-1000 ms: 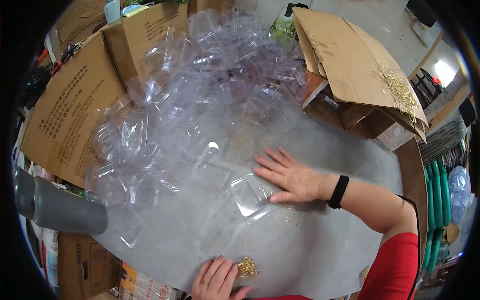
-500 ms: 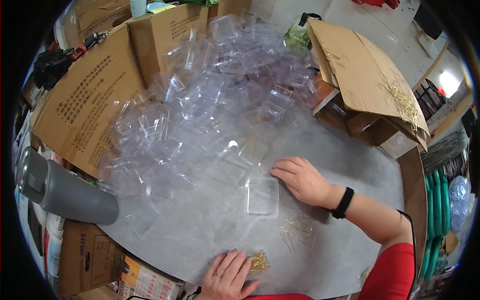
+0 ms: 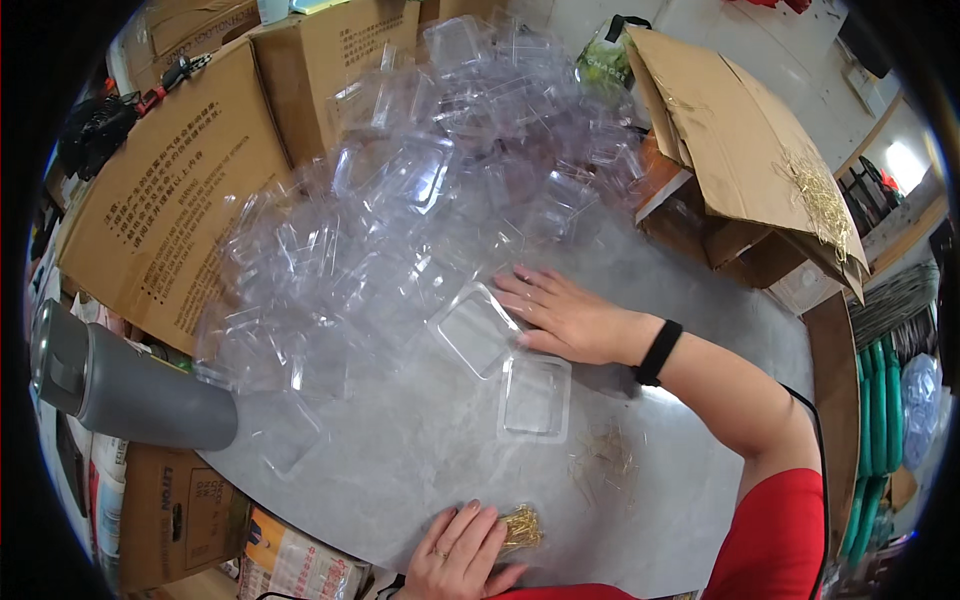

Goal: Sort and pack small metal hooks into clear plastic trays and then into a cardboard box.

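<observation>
My right hand (image 3: pixel 562 315) reaches across the grey table with its fingers stretched out, palm down. Its fingertips and thumb are at the right edge of a clear plastic tray (image 3: pixel 478 332) that lies tilted at an angle; whether they press on it I cannot tell. Just below, a second clear plastic tray (image 3: pixel 535 398) lies flat. Near the front edge rests my left hand (image 3: pixel 460 550), fingers extended and flat, beside a small heap of gold-coloured wire hooks (image 3: pixel 522 527). Its fingertips touch or nearly touch the heap. Loose gold hooks (image 3: pixel 605 462) are scattered right of the second tray.
A large pile of clear plastic trays (image 3: pixel 420 180) covers the far left of the table (image 3: pixel 400 470). Cardboard (image 3: pixel 170 200) walls the left side. A grey bottle (image 3: pixel 150 390) stands at the left edge. An open cardboard box (image 3: pixel 740 140) at the right carries more gold hooks (image 3: pixel 815 200).
My right hand has moved away from me and left, its fingers spreading. A tray now lies at an angle beside it. The left hand has stayed by the heap.
</observation>
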Demonstrator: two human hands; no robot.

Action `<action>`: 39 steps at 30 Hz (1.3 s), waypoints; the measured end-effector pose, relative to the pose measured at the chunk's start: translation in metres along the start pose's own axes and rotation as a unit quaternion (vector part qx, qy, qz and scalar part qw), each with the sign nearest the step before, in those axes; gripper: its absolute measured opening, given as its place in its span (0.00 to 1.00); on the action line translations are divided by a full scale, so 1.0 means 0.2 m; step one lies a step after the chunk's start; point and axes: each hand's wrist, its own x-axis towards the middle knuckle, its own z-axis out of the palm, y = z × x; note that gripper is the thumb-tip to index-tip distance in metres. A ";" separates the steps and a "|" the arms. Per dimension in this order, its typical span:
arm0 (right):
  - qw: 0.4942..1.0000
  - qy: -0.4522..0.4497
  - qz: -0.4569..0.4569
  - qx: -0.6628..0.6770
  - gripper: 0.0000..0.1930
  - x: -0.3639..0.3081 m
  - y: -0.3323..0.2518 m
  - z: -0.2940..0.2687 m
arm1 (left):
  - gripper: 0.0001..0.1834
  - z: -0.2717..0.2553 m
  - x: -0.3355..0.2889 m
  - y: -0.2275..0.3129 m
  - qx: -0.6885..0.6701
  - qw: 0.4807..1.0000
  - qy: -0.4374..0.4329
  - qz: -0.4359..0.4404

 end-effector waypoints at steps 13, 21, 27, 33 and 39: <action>0.995 -0.054 0.040 0.075 0.33 -0.83 -0.45 0.02 | 0.28 -0.02 0.01 0.02 -0.047 0.999 0.000 -0.018; 0.843 0.062 0.366 0.389 0.18 -0.62 -0.09 -0.30 | 0.29 -0.03 0.00 0.03 -0.043 0.999 -0.003 -0.026; 0.845 0.207 0.456 0.188 0.23 -0.95 -0.01 0.00 | 0.28 -0.02 0.00 0.04 -0.065 0.997 -0.003 -0.035; 0.965 0.050 0.232 0.107 0.39 -0.95 -0.32 0.17 | 0.27 -0.03 0.00 0.04 -0.059 0.998 0.007 -0.034; 0.997 -0.026 0.066 0.041 0.41 -0.69 -0.59 0.11 | 0.27 -0.02 0.00 0.03 -0.060 0.998 0.028 -0.023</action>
